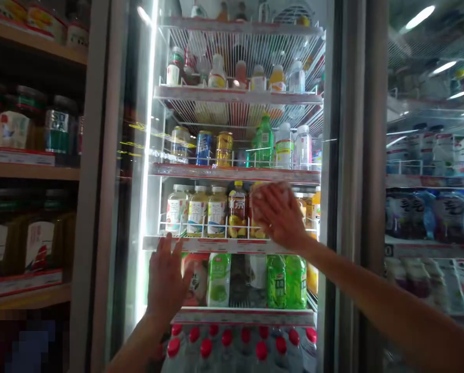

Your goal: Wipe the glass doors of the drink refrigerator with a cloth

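Before me stands a glass-fronted drinks fridge (pixel 235 243) with lit shelves. My left hand (pixel 167 277) is raised with fingers spread, at or close to the glass, low on the left; it holds nothing. My right hand (pixel 280 212) lies flat against the glass in front of the tea bottles, pressing a pale cloth (pixel 258 197) whose edges show around the fingers. The hand is slightly blurred. Behind it, an iced tea bottle (pixel 238 210) and several pale-labelled tea bottles (pixel 196 211) line the shelf, some partly hidden by the hand.
Green cartons and bottles (pixel 276 281) fill the shelf below, above several red-capped water bottles (pixel 226 339). Cans (pixel 204 147) and bottles stand higher up. To the left is a wooden shelf (pixel 29 173) with jars; to the right, another glass fridge (pixel 430 243) beyond a metal frame (pixel 366 155).
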`<action>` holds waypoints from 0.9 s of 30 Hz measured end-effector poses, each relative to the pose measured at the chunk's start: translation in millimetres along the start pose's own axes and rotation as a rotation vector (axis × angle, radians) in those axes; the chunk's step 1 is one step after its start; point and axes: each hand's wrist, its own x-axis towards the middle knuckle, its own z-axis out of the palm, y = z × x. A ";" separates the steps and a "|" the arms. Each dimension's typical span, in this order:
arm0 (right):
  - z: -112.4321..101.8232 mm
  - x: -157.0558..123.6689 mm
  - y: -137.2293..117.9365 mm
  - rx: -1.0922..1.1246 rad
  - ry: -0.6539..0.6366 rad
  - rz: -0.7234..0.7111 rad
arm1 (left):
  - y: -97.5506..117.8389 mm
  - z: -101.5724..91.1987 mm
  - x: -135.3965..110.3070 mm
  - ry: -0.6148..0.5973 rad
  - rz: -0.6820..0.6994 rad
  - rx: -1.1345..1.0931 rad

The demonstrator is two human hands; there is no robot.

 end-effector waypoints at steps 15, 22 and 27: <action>-7.5 -62.2 16.9 -0.050 -0.012 0.224 | 13.7 3.9 -20.3 -0.050 -0.008 -0.031; -14.9 -99.7 -10.1 0.118 -0.187 -0.160 | 14.9 -4.4 -21.9 -0.136 -0.041 -0.003; -1.6 -73.8 -16.9 0.065 -0.102 0.071 | 20.9 -5.4 -43.9 -0.202 -0.083 0.017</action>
